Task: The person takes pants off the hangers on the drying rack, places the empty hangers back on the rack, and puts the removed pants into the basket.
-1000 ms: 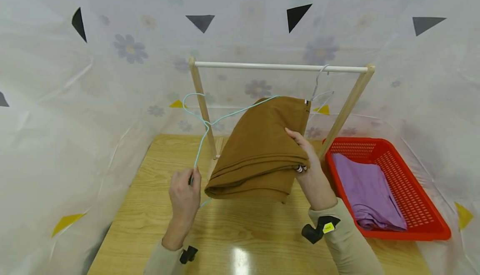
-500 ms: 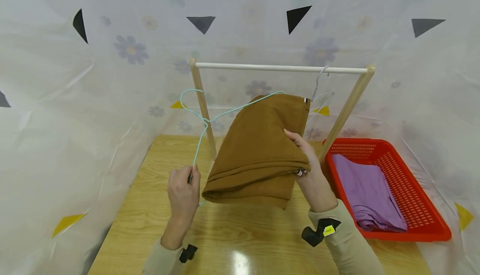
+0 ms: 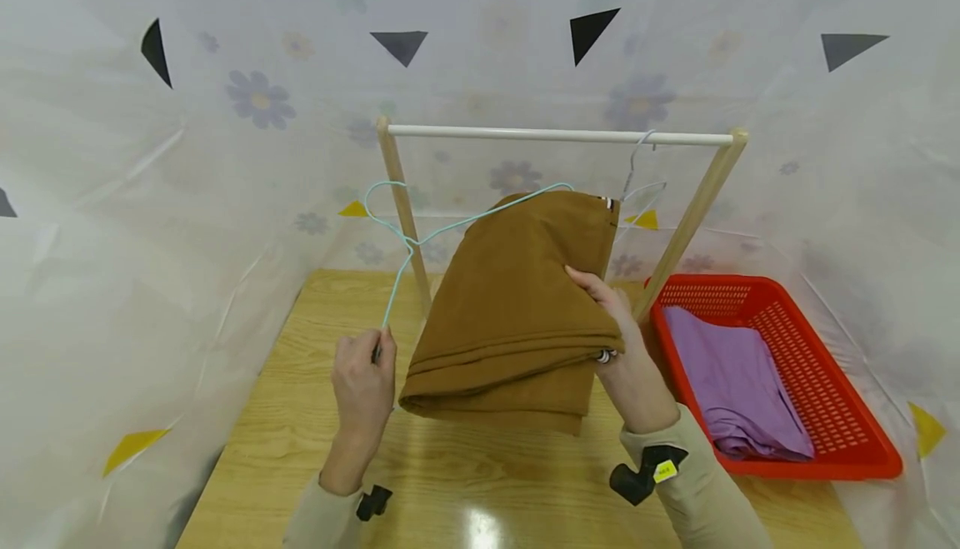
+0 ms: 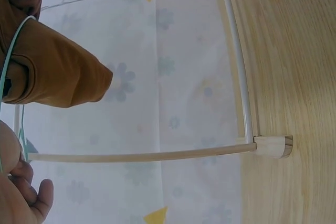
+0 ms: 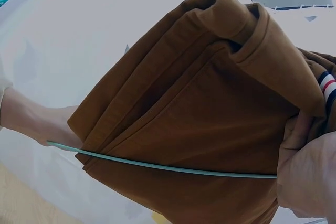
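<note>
A folded brown garment (image 3: 517, 299) with a small striped trim is held up above the table, lying against a turquoise wire hanger (image 3: 465, 220). My left hand (image 3: 363, 378) grips the hanger's left corner, with the hook pointing up and left. Beneath the garment's right side is my right hand (image 3: 626, 349), its thumb pressed on top and its fingers curled under the cloth. From the right wrist view, the hanger's bottom bar (image 5: 178, 170) runs across the underside of the garment (image 5: 194, 103) between both hands. The garment hides the hanger's right part in the head view.
Behind the garment stands a wooden rack with a white rail (image 3: 525, 132). A pale hanger (image 3: 633, 170) hangs at the rail's right end. On the right, a red basket (image 3: 840, 391) holds a folded purple garment (image 3: 735, 382). Everything stands on a wood-grain table (image 3: 292, 416).
The left hand has shifted slightly left with the hanger. The brown garment's lower folds have come down a little, and the right hand has dropped slightly with them.
</note>
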Demonstrator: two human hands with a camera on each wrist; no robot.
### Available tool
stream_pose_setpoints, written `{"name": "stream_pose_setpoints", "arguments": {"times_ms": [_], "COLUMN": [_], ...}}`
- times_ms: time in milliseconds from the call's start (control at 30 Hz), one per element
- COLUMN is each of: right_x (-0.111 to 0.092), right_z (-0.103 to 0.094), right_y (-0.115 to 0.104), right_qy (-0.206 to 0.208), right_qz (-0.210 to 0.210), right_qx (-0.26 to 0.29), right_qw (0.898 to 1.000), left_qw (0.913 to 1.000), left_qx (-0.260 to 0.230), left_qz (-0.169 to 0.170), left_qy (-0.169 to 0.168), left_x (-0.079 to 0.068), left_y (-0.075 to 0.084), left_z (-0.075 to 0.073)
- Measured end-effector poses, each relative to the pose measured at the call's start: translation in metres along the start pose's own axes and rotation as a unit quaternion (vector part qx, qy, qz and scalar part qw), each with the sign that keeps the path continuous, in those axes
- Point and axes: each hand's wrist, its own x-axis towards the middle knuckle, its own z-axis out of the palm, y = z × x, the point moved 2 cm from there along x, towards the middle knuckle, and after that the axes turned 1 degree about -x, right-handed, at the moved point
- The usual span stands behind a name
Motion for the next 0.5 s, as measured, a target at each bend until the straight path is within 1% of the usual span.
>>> {"name": "stream_pose_setpoints", "arguments": {"times_ms": [67,133,333,467,500], "right_x": [-0.0008,-0.0015,-0.0029,-0.0042,-0.0045], "right_z": [-0.0009,-0.0018,-0.0017,-0.0039,-0.0043], "right_y": [-0.0002,-0.0003,-0.0025,-0.0048,-0.0052], "right_qy": [-0.033,-0.057,-0.081,-0.110,-0.115], "right_qz": [0.009,0.016,0.027,0.048,0.052], "right_qx": [0.016,0.029,0.052,0.089,0.091], "right_qw": [0.999,0.998,0.995,0.989,0.988], "left_qw": [1.0000,0.9999,0.9995,0.9987,0.9985], "left_qx": [-0.001,-0.002,0.001,0.010,0.010], "left_qz": [0.008,0.015,0.029,0.044,0.047], "left_qy": [0.002,0.006,0.015,0.024,0.026], "left_x": [0.0005,0.0007,0.0008,0.0014,0.0018], "left_y": [-0.0012,-0.0020,-0.0039,-0.0074,-0.0082], "left_z": [0.0004,0.0007,0.0016,0.0009,0.0005]}}
